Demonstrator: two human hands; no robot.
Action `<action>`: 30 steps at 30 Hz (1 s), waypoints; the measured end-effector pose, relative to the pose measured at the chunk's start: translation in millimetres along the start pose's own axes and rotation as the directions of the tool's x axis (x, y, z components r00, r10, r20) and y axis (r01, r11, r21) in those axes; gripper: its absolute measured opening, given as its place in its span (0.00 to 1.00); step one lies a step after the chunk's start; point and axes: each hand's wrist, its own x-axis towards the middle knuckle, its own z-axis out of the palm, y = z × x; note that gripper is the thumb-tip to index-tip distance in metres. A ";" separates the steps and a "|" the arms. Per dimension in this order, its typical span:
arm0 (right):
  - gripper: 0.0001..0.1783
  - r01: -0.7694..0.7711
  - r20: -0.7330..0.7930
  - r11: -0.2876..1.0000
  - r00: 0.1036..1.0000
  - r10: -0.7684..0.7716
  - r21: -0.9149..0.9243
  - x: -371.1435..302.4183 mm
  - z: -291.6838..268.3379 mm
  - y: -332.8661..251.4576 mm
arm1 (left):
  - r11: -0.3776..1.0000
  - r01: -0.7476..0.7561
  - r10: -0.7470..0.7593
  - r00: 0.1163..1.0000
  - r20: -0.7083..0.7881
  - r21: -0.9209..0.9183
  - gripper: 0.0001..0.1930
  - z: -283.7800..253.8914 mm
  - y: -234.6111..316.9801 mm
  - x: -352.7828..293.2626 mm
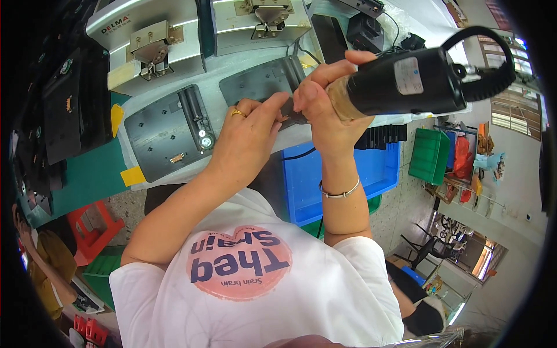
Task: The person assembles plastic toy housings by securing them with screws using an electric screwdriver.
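Note:
A black electric screwdriver (pixel 406 81) with a coiled cord at its end is in my right hand (pixel 331 104), fingers wrapped around its tape-covered front part. Its tip is hidden behind my fingers. Close beside it, my left hand (pixel 249 130), with a ring on one finger, has thumb and fingertips pinched together over the edge of a black plastic panel (pixel 252 81). What lies in that pinch is too hidden to make out. A second black panel (pixel 159 136) lies flat to the left, with a small gold-coloured connector (pixel 177 158) and a round silver part (pixel 206 141) on it.
Two silver screw-feeder machines (pixel 125 52) stand at the back. A blue bin (pixel 342 180) sits below the table's near edge, and a green crate (pixel 429 155) farther right. More black housings (pixel 72 110) are at left. Another person's arm (pixel 49 269) shows at lower left, near a red stool (pixel 93 232).

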 end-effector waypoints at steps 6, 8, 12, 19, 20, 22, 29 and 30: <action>0.24 -0.047 -0.169 0.975 0.982 0.085 0.217 -6.5 9.6 -3.5 | 0.999 -0.006 0.007 1.000 0.009 -0.046 0.30 -0.8 -2.4 -0.9; 0.26 0.038 -0.031 0.996 0.999 -0.036 0.085 -7.2 2.2 -2.6 | 0.999 -0.006 0.006 1.000 -0.003 -0.054 0.31 0.5 -4.1 -0.6; 0.35 0.132 0.012 0.990 0.991 -0.132 0.057 -9.2 -3.0 -1.2 | 0.998 -0.002 0.003 1.000 0.005 -0.062 0.31 0.0 -4.4 -2.4; 0.42 -0.028 0.109 0.979 0.994 0.006 0.203 9.5 -6.9 -2.2 | 0.998 -0.029 0.028 1.000 -0.005 -0.061 0.32 -0.7 -4.5 -3.1; 0.42 -0.047 0.143 0.983 0.989 0.022 0.175 9.3 -7.4 -0.8 | 0.998 -0.029 0.028 0.999 -0.015 -0.058 0.32 1.1 -5.7 -3.8; 0.38 -0.029 0.193 0.993 0.981 0.005 0.118 9.0 -8.6 2.3 | 0.998 -0.031 0.030 0.999 -0.023 -0.056 0.32 2.4 -6.3 -3.6; 0.27 -0.078 -0.018 0.991 0.997 0.081 0.108 -3.2 0.1 -2.2 | 0.998 -0.044 0.042 0.999 -0.029 -0.054 0.33 0.6 -4.2 -1.1; 0.29 -0.073 -0.013 0.989 0.997 0.076 0.126 -2.7 0.8 -0.7 | 0.998 -0.047 0.046 0.998 -0.030 -0.046 0.33 -0.3 -5.0 0.8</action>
